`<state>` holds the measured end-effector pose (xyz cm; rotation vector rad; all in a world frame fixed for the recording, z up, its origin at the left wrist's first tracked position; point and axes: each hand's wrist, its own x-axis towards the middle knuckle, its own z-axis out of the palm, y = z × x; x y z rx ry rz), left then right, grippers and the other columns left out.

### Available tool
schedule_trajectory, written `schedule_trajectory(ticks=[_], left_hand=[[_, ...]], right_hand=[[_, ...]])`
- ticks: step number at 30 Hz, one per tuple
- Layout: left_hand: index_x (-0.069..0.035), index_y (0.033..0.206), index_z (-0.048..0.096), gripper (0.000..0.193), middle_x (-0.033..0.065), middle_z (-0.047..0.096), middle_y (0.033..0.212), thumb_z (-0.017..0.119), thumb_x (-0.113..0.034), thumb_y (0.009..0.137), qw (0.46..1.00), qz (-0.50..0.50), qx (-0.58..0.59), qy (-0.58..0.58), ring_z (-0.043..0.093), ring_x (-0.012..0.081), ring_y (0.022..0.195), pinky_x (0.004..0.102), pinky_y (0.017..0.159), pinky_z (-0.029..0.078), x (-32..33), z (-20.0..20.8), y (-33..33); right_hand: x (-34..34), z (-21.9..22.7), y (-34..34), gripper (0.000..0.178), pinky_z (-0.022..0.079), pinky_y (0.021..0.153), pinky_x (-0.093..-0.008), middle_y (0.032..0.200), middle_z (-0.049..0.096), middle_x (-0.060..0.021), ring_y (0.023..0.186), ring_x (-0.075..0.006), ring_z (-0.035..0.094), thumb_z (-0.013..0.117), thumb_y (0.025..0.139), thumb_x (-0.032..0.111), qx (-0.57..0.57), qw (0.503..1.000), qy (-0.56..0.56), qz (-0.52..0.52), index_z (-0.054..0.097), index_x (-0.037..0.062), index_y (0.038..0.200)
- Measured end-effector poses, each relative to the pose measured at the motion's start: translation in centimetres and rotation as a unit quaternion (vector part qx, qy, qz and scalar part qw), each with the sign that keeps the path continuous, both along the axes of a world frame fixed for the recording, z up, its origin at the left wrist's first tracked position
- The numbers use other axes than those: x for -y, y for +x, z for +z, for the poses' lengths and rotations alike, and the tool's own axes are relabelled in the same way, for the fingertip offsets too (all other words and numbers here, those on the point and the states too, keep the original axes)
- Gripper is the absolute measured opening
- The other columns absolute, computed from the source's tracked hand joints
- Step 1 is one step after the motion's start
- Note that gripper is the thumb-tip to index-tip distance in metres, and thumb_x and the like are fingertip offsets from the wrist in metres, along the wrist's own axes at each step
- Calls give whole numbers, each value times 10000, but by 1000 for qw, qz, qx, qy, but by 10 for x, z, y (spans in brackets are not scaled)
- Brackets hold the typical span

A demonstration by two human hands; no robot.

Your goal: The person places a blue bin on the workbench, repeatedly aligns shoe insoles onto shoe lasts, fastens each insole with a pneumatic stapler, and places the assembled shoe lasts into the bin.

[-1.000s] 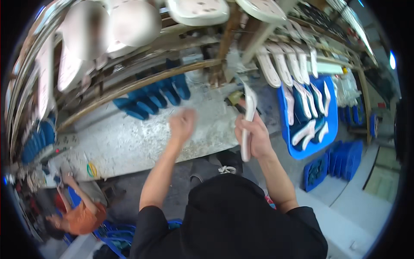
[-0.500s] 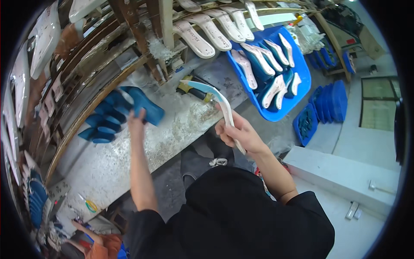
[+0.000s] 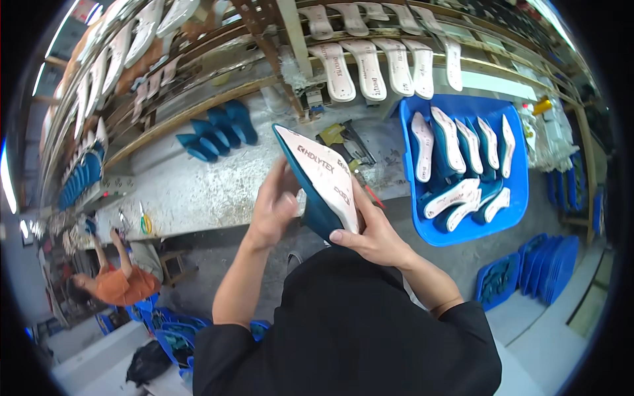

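A teal shoe last point(image 3: 318, 212) is held up in front of me, sole side up and toe pointing to the far left. Against its sole lies a pale insole board point(image 3: 327, 173) with dark print. My right hand point(image 3: 375, 236) grips the heel end, its thumb pressing on the board's edge and its fingers along the far side. On the other side, my left hand point(image 3: 269, 214) is curved round the last's side; the fingertips are partly hidden behind it, and the thumb is off the board.
Several teal lasts point(image 3: 221, 132) stand on the worn workbench point(image 3: 178, 198). A blue bin point(image 3: 409, 178) at right holds lasts with boards. Insole boards point(image 3: 370, 69) hang on wooden racks. A dark-and-yellow tool point(image 3: 343, 140), yellow-handled scissors point(image 3: 145, 221) and a person in orange point(image 3: 122, 284) are also there.
My left hand has brought a teal last from the bench row to my front. The insole board in my right hand now lies against its sole. My view has swung right.
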<state>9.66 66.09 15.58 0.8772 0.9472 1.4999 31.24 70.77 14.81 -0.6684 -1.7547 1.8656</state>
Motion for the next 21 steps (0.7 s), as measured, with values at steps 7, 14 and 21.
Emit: schedule_trajectory(ticks=[7, 14, 21], left_hand=[[-100, 1134, 475, 202, 149, 645, 1023, 557, -270, 1061, 975, 153, 153, -45, 681, 209, 892, 333, 741, 598, -35, 73, 84], [-105, 1123, 489, 165, 145, 602, 1001, 488, -261, 1070, 980, 120, 155, -21, 638, 295, 1019, 409, 828, 576, -30, 76, 69], [-101, 1115, 486, 132, 139, 602, 985, 491, -216, 1052, 972, 139, 186, -36, 636, 300, 1005, 413, 833, 562, -29, 61, 38]], right_hand=[[-4, 6, 34, 1085, 514, 981, -407, 1405, 543, -270, 1222, -386, 618, 875, 766, 246, 40, 981, 189, -28, 216, -60, 1570], [-5, 6, 26, 1137, 528, 955, -428, 1354, 561, -275, 1194, -436, 613, 902, 727, 280, 69, 974, 215, -17, 213, -71, 1560], [-2, -5, -1, 1157, 543, 898, -448, 1301, 571, -286, 1109, -433, 638, 906, 723, 290, 106, 966, 235, -16, 193, -73, 1559]])
